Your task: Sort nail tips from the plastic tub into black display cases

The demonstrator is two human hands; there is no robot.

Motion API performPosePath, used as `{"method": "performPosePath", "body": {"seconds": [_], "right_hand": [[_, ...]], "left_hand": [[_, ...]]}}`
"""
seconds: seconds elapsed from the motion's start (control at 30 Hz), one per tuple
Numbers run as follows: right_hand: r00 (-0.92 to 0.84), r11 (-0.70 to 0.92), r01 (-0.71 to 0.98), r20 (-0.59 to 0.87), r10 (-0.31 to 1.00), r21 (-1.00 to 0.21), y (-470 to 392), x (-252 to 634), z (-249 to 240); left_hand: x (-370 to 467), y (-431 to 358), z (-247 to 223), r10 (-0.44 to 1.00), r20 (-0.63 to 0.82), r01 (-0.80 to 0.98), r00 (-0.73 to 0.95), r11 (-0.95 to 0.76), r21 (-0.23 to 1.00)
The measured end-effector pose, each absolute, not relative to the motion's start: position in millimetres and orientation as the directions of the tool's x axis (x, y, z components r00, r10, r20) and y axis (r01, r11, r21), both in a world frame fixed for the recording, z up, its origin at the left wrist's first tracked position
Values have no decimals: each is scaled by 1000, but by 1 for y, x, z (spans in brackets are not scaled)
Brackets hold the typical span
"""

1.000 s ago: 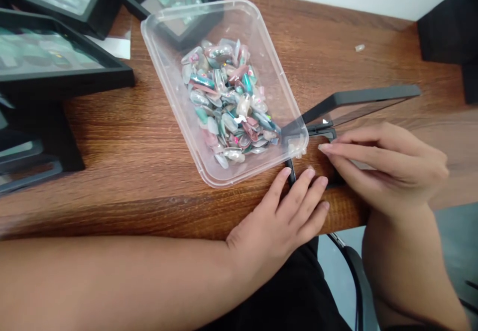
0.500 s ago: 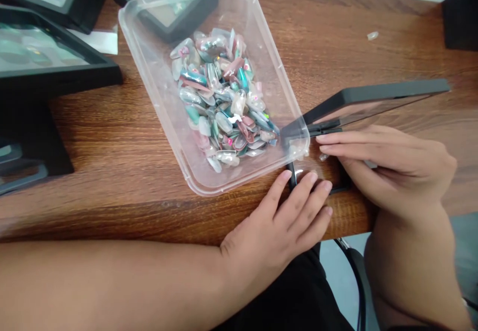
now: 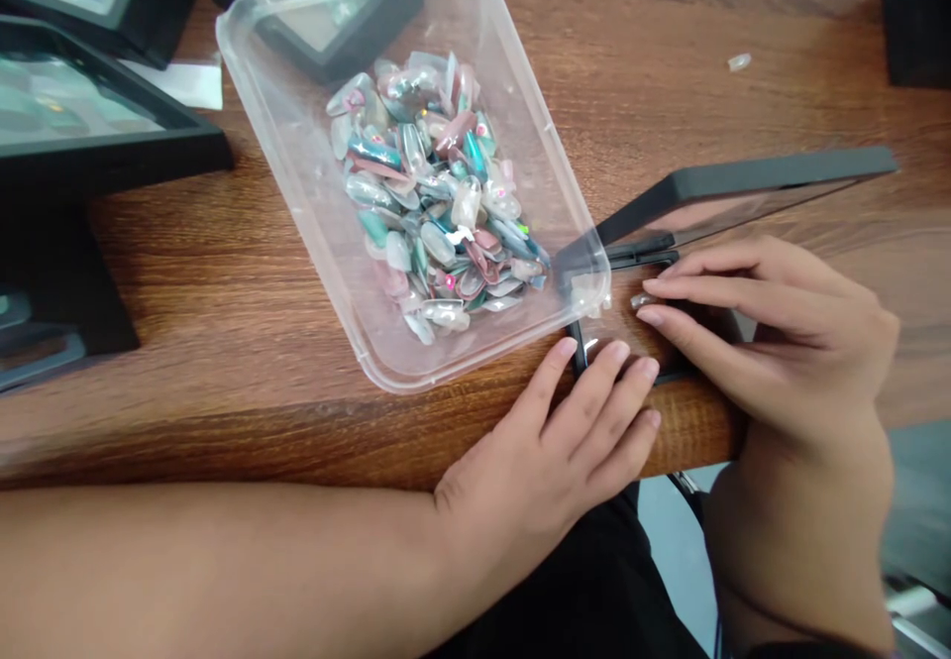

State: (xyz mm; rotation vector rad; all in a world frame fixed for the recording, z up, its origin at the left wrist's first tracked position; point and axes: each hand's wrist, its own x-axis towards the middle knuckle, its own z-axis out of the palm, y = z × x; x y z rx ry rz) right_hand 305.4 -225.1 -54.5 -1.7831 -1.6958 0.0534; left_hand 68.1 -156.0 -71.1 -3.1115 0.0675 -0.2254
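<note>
A small clear press-on nail (image 3: 640, 299) sits at the tips of my right hand (image 3: 788, 327), pinched between thumb and fingers. That hand is over the low base of a black hinged display case, whose lid (image 3: 773, 178) stands raised behind it. My left hand (image 3: 550, 436) lies with fingers spread, its fingertips at the near left edge of the case base (image 3: 579, 347). Just beyond the left fingertips, a clear plastic tub (image 3: 349, 332) overlaps the case's left corner. Many loose press-on nails (image 3: 446, 193) in teal, pink and clear tones are heaped in the tub.
Several black display cases crowd the left side, one (image 3: 111, 159) closest. A white slip (image 3: 189, 84) lies beside them. One stray nail (image 3: 739, 62) rests on the wooden table (image 3: 639, 64) at the back right. A black box (image 3: 917, 25) stands at the far right.
The right thumb has separated a little from the fingers, and the clear nail now shows between their tips. The left hand stays put; the whole view has shifted slightly.
</note>
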Motion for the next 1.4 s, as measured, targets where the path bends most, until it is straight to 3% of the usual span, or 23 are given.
{"method": "performPosePath", "body": {"seconds": [0.2, 0.4, 0.73, 0.97, 1.1, 1.4], "right_hand": [[103, 117, 908, 486, 868, -402, -221, 304, -60], [101, 79, 926, 442, 891, -370, -219, 302, -59], [8, 170, 933, 490, 872, -318, -219, 305, -58], [26, 190, 905, 493, 870, -382, -219, 303, -56], [150, 78, 891, 454, 878, -446, -219, 300, -56], [200, 31, 892, 455, 868, -452, -219, 297, -55]], "left_hand": [[68, -154, -71, -47, 138, -45, 989, -999, -18], [68, -154, -69, -49, 136, -47, 989, -999, -18], [68, -154, -70, -47, 140, -45, 989, -999, -16], [68, -155, -69, -46, 131, -44, 990, -999, -22], [68, -156, -69, -47, 127, -45, 991, -999, -22], [69, -154, -69, -44, 129, -42, 991, -999, -16]]}}
